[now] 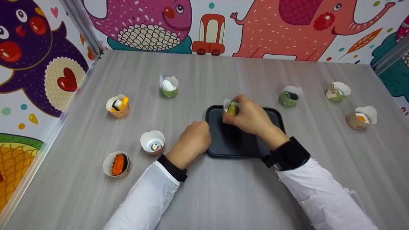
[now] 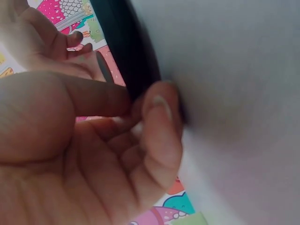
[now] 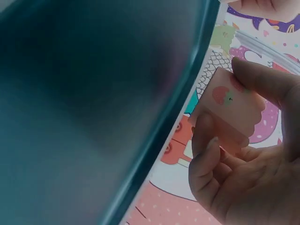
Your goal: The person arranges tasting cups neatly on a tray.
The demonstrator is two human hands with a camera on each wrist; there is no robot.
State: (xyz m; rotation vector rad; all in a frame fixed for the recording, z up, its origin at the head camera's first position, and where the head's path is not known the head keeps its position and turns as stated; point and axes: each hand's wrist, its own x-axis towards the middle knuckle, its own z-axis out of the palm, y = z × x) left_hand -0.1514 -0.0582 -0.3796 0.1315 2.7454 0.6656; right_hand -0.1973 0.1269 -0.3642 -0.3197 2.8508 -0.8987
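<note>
Over the far left part of a black rectangular tray (image 1: 233, 149), my right hand (image 1: 250, 118) grips a paper baking cup (image 3: 234, 105) between thumb and fingers. The cup is pinkish with printed strawberries, and a green-yellow piece (image 1: 232, 109) shows inside it. In the right wrist view the cup is apart from the tray. My left hand (image 1: 195, 139) is at the tray's left edge; in the left wrist view its thumb and curled forefinger pinch the dark rim (image 2: 123, 47). Its other fingers are curled in.
Left of the tray stand cups with orange roe (image 1: 118, 164), a round patterned piece (image 1: 155, 146), a yellow-topped piece (image 1: 118, 105) and a white piece (image 1: 168, 85). On the right are a cup with a dark piece (image 1: 290, 95), a patterned cup (image 1: 337, 92) and a brown cup (image 1: 358, 121).
</note>
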